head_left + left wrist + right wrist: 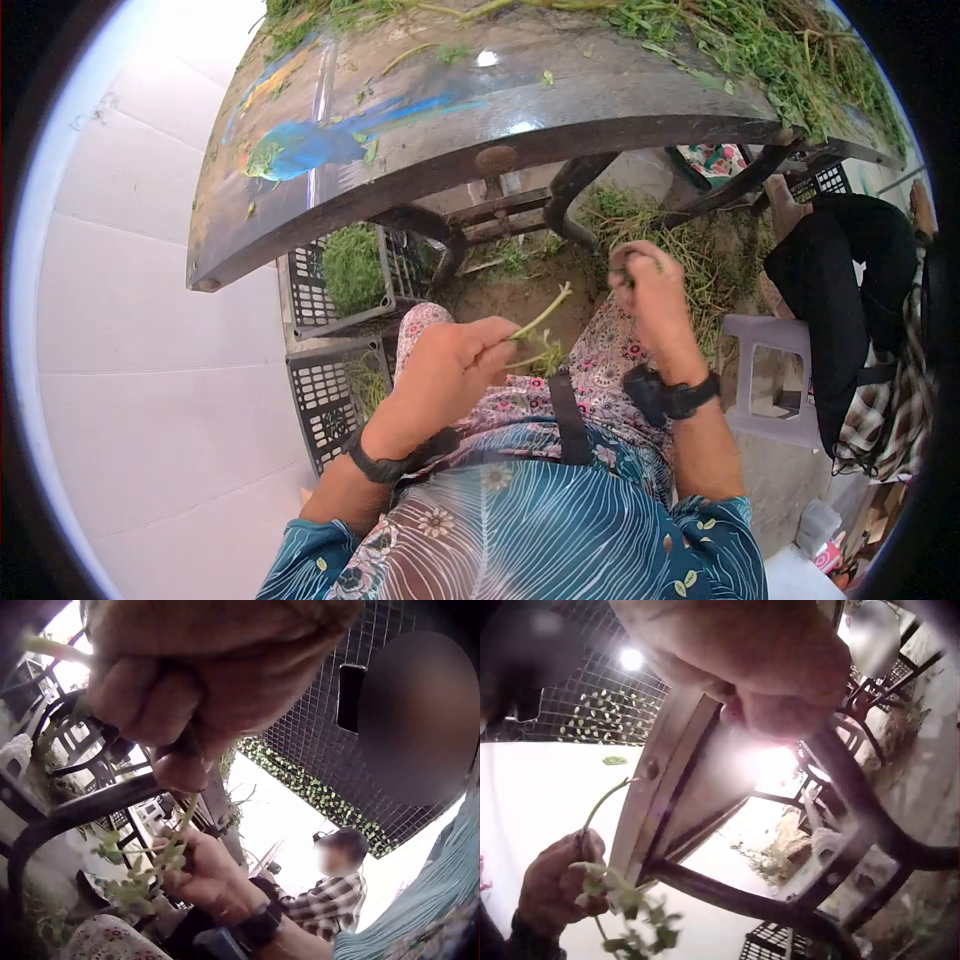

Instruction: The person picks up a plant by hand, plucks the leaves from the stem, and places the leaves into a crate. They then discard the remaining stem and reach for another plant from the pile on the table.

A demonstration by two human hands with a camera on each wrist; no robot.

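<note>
My left hand (pixel 455 370) pinches a green leafy stem (pixel 545 310) above my lap. The bare end of the stem sticks up past the fingers, and its small leaves (pixel 545 358) hang on the side toward my right hand. In the right wrist view the same leaves (pixel 637 904) dangle below the left fingers. My right hand (pixel 648 290) is raised apart from the stem, over my right knee, with its fingers curled in and blurred. I cannot tell whether something small is between them.
Ahead stands a table (pixel 560 90) with heaps of greens (pixel 740 50) along its far side. Black crates (pixel 335 300), one full of cut greens, stand at left. More stems (pixel 720 250) lie on the floor under the table. A pale plastic stool (pixel 765 370) and a seated person (pixel 330 889) are at right.
</note>
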